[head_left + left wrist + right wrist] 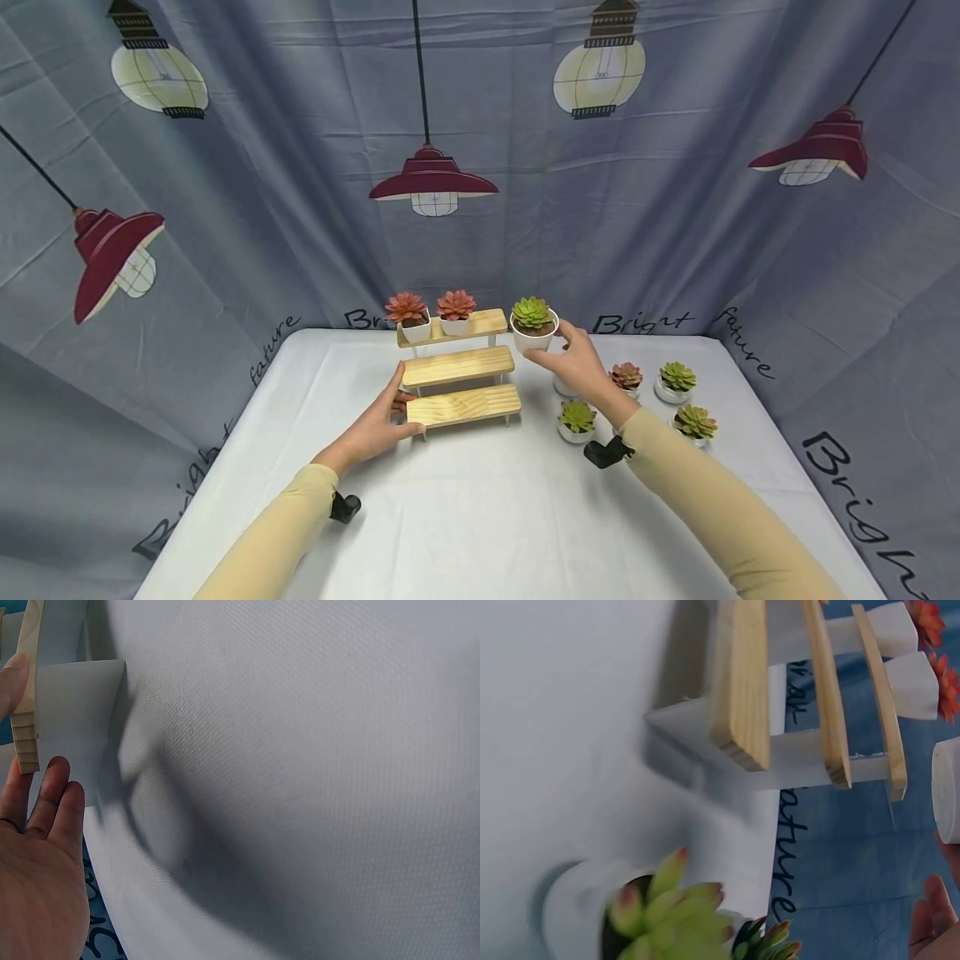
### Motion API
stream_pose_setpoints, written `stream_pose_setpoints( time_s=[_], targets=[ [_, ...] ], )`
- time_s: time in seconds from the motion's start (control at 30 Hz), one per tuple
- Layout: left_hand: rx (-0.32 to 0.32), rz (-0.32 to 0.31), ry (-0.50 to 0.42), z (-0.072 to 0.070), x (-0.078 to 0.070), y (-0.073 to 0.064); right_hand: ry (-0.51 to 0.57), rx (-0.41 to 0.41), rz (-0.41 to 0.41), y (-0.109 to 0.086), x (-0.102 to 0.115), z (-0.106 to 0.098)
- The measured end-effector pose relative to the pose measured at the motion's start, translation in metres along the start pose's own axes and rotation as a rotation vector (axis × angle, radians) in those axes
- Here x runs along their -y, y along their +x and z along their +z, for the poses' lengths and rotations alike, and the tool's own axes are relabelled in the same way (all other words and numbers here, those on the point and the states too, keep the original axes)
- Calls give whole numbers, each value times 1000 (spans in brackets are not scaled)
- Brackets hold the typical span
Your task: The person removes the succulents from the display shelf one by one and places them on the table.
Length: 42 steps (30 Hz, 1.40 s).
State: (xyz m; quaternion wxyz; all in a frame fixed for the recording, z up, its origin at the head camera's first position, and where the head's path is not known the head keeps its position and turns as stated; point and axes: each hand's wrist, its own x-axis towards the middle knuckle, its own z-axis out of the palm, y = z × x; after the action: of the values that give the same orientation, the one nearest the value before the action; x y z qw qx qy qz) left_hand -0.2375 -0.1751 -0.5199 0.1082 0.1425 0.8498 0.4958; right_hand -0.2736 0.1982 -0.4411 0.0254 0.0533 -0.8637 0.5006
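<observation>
Against curtain (pixel 517 242), only head sees held pot's (pixel 531 342) leaves (pixel 532 312)

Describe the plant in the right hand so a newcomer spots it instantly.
On the white table stands a three-tier wooden stand. Just right of its top tier, the right hand holds a white pot with a green succulent: the only plant gripped by a hand.

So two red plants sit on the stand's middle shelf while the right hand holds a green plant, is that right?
Not the middle shelf: the head view shows the two red plants on the top shelf. The right hand does hold a green plant.
</observation>
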Motion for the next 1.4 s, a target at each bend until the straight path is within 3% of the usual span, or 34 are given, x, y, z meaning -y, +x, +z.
stream_pose_setpoints(
  time_s=[0.4, 0.73, 1.07, 1.4],
  targets=[
    [-4, 24, -8, 1, -1, 0, -22, 35, 88, -36, -16, -13],
    [7, 4, 12, -1, 1, 1, -58, 41, 11, -58, -31, -15],
    [14, -12, 8, 0, 0, 0, -48, 52, 48, -80, -40, -12],
    [17, -1, 10, -1, -1, 0, -130, 38, 19, -101, -49, -12]
  ],
)
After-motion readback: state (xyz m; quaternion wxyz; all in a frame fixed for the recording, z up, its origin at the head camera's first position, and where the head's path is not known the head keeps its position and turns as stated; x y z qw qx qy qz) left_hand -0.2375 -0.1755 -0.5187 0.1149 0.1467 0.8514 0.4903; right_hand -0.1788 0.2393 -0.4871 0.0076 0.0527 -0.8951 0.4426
